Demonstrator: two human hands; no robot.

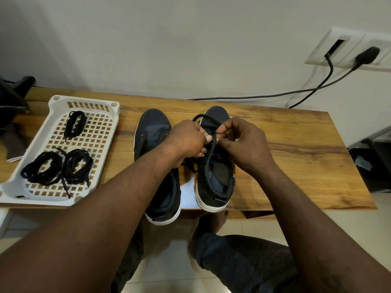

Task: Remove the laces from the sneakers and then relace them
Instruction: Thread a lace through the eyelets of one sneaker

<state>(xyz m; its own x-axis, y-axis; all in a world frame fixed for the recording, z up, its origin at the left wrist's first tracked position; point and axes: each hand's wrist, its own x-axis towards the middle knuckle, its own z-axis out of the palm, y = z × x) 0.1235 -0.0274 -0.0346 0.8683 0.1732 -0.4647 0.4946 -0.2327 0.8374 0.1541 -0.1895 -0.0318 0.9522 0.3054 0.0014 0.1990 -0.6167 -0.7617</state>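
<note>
The left hand (186, 142) and right hand (245, 144) are meeting over the right sneaker (213, 187), each grip pinching its lace (208, 154); the left sneaker (152, 127) is standing beside.

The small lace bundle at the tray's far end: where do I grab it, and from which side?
Probably pinch the small lace bundle across its narrow middle, coming straight down from above. It lies flat as a long thin coil, and the white tray has a raised rim that would block a sideways approach.
</note>
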